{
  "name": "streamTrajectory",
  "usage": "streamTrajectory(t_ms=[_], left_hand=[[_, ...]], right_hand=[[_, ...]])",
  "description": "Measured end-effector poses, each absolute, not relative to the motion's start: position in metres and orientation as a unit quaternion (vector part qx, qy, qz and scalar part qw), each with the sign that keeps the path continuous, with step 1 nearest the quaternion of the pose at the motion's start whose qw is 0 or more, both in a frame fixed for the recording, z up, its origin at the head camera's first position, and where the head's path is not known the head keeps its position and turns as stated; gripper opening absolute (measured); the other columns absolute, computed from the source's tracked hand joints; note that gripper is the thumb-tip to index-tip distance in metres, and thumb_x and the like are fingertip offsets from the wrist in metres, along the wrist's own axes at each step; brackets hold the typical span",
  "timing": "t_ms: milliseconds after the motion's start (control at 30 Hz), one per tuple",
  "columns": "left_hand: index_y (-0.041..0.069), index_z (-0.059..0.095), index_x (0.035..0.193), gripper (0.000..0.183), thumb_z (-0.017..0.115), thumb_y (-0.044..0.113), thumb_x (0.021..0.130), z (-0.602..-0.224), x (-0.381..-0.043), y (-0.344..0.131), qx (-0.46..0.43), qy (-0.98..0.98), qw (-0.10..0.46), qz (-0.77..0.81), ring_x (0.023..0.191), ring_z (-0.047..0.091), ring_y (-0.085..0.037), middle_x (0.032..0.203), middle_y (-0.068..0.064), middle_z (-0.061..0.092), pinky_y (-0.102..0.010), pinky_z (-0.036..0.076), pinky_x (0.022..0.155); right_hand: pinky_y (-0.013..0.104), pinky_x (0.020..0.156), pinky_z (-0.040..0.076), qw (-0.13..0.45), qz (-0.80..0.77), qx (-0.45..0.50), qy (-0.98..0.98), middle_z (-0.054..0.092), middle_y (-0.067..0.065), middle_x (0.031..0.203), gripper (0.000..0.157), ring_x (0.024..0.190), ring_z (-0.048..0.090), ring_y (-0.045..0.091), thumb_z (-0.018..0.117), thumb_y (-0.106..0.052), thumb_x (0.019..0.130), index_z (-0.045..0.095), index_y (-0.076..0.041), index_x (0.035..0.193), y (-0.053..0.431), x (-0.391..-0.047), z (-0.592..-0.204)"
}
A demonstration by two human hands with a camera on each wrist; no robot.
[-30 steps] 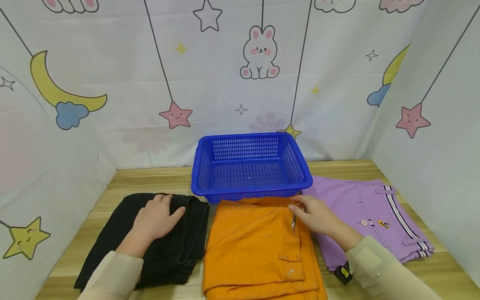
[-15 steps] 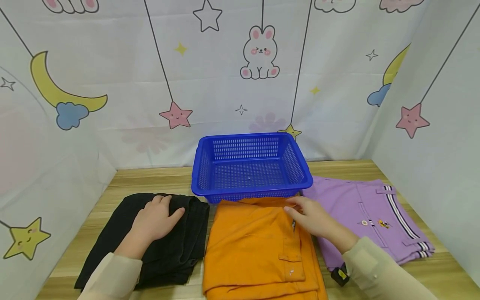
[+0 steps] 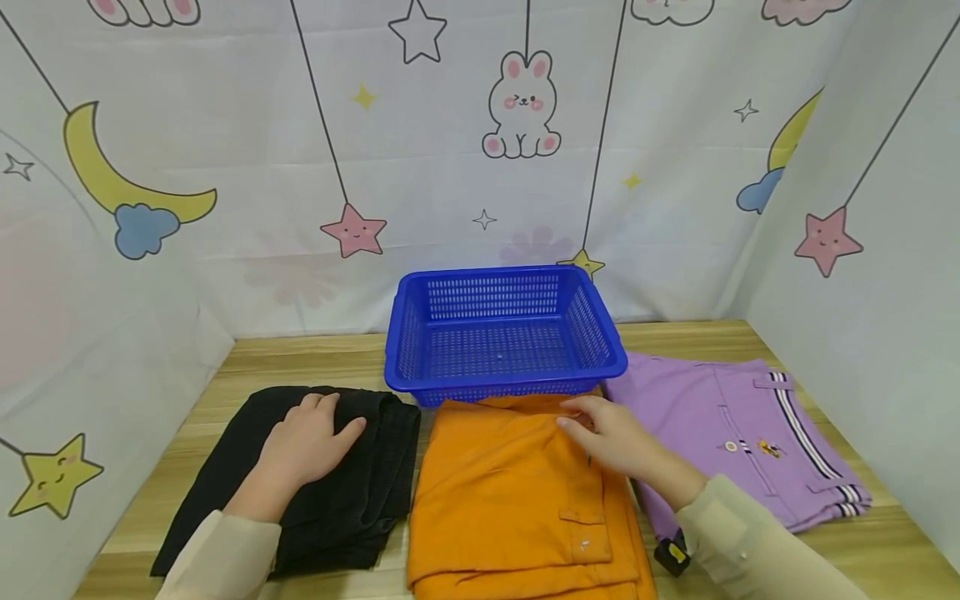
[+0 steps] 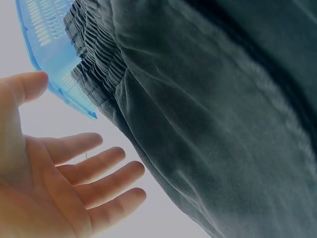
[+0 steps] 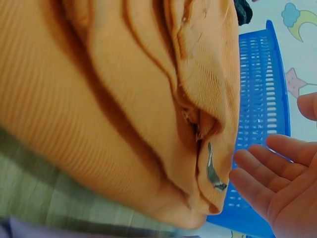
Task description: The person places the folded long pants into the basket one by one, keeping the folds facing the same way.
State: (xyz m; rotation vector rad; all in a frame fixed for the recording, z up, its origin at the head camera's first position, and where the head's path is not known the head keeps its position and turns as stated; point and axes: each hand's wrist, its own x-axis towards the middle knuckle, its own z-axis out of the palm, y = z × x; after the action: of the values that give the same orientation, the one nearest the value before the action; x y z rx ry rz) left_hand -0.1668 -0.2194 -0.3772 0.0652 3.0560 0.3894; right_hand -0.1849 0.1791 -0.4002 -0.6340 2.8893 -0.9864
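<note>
A folded black garment (image 3: 337, 508) lies at the left of the table, and my left hand (image 3: 303, 442) is over its upper part with relaxed fingers. In the left wrist view its gathered elastic waistband (image 4: 99, 59) shows beside the spread left hand (image 4: 74, 173). A folded orange garment (image 3: 495, 500) with a small pocket flap lies in the middle. Over its upper right corner is my right hand (image 3: 611, 433), thumb and fingers apart. From the right wrist, the orange folds (image 5: 119, 114) stand beside the loosely extended right hand (image 5: 282, 183). Neither hand grips anything; whether they touch the cloth is hard to tell.
Behind the orange garment stands a blue plastic basket (image 3: 502, 385) with nothing in it. Folded purple clothing (image 3: 697, 408) with striped trim lies to the right. A small black and yellow object (image 3: 672, 556) shows below the right sleeve. Printed white cloth (image 3: 450, 167) encloses the table.
My right hand has drifted slightly left over the orange garment's top corner. The left hand has barely shifted. The garments and the basket stay put.
</note>
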Motion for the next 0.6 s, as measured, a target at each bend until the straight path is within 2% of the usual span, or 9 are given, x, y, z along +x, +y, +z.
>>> streamTrajectory(t_ms=[600], left_hand=[[-0.010,0.039,0.137,0.072,0.046,0.047,0.094,-0.379,-0.163,-0.227,0.015,0.991,0.037,0.126,0.120,0.041,-0.054,0.137,-0.036,0.038,-0.064,0.039,0.091]], right_hand=[[0.040,0.087,0.052,0.037,-0.336,-0.224,0.914,0.063,0.012,0.120,0.045,0.103,0.065,0.022,0.052,-0.034,0.096,0.057,-0.001,0.126,0.162,-0.184,-0.400]])
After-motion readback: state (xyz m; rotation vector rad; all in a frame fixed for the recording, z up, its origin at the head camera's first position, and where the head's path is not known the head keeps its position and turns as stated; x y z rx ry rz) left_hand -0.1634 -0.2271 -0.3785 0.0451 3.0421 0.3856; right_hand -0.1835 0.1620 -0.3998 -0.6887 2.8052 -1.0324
